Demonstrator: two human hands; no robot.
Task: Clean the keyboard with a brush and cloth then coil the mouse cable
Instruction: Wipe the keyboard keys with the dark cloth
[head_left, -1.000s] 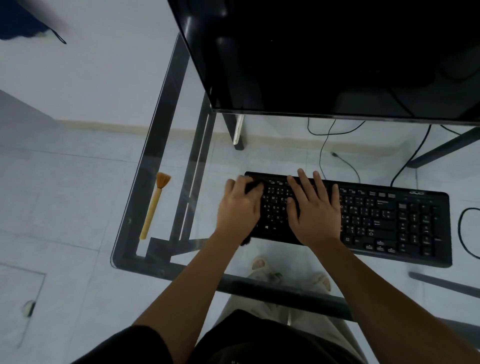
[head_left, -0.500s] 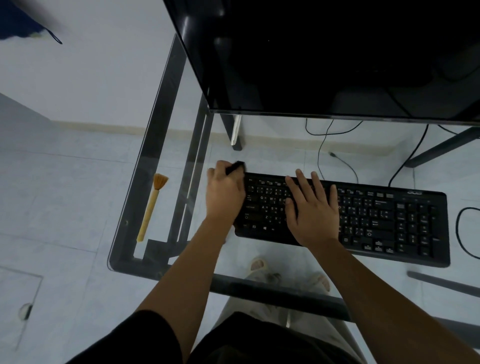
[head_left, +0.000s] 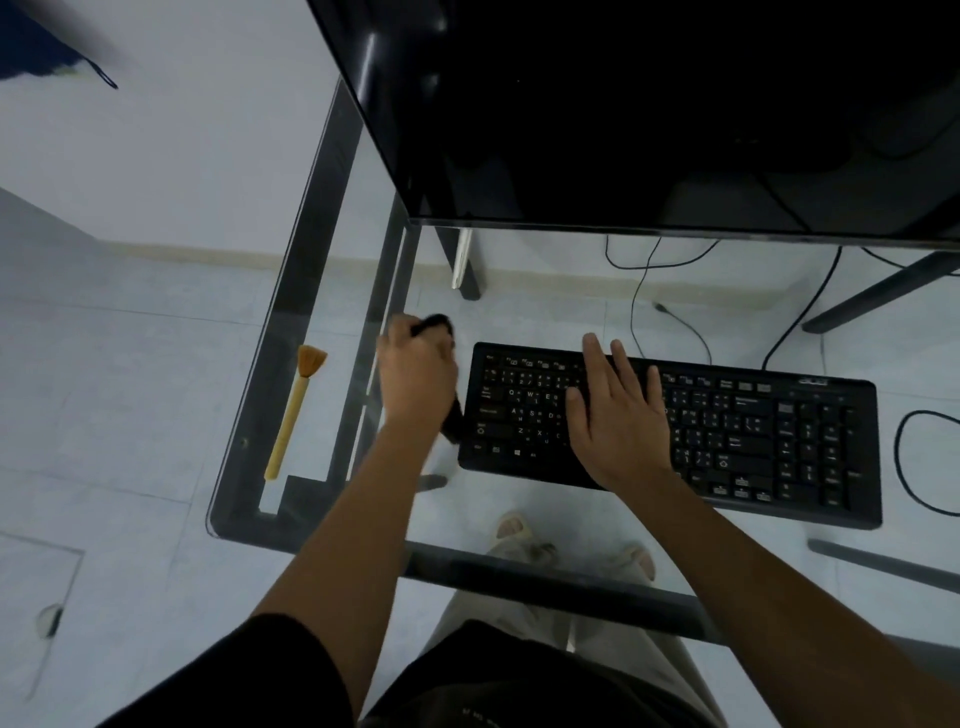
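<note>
A black keyboard (head_left: 753, 436) lies on the glass desk (head_left: 311, 260). My right hand (head_left: 618, 415) rests flat on its left half, fingers straight. My left hand (head_left: 415, 374) is just off the keyboard's left end and grips a dark cloth (head_left: 434, 325); a bit of it sticks out above the fingers and another below the palm. A wooden brush (head_left: 296, 410) with tan bristles lies on the glass to the left, apart from both hands. A black cable loop (head_left: 906, 467) curves at the right edge; no mouse is in view.
A large black monitor (head_left: 623, 104) overhangs the back of the desk. Cables (head_left: 636, 306) trail behind the keyboard. Through the glass show the desk's dark frame (head_left: 519, 577), my legs and feet, and the tiled floor.
My left hand has slid with the cloth from the keyboard's left keys up and off its left end. The right hand stays on the keyboard.
</note>
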